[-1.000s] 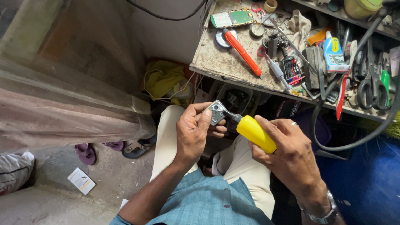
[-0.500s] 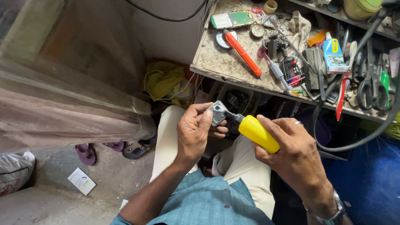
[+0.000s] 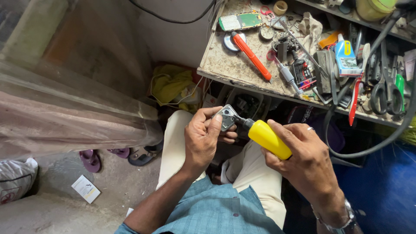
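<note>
Centrally, the left hand (image 3: 203,141) is closed around a small grey metal part (image 3: 226,117), fingers wrapped behind it and thumb along its top edge, holding it above the lap. The right hand (image 3: 305,161) grips the yellow handle of a screwdriver (image 3: 268,138), fist closed; the shaft runs up and left, and its tip meets the grey part's right side. Both hands sit over light trousers (image 3: 255,190), just below the front edge of the counter (image 3: 225,65). On the counter: an orange-handled tool (image 3: 250,54) lying diagonally, a green circuit board (image 3: 241,21) near the back, scissors (image 3: 385,89) at the right, a small glue bottle (image 3: 345,56), a roll of tape (image 3: 281,7). A thick black cable (image 3: 372,149) loops down off the right end. Under the counter, a yellow cloth (image 3: 172,84) against the wall. On the floor at left, purple sandals (image 3: 90,159) and a white card (image 3: 86,189), well apart from the hands.
</note>
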